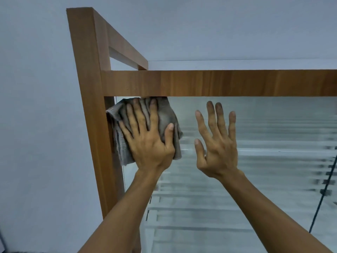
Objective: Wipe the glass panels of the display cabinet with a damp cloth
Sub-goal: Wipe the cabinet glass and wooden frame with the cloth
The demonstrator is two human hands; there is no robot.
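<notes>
Limp grey cloth [168,115], pinned flat under the left hand's [147,143] splayed fingers [154,114] at the fragile glass panel's [273,136] top-left corner; right hand [217,145] wide, empty.

The cabinet frame [218,83] looks like wood or wood-look veneer: warm brown, streaky grain, smooth with a low satin sheen. The glass panel [264,125] is slick and glossy, with blurry pale horizontal stripes showing in it. The cloth [167,115] up at the panel's top left corner is soft grey fabric, matt and crumpled, with a ribbed weave along its left side. The wall [36,106] behind is flat, matt, pale blue-grey.
</notes>
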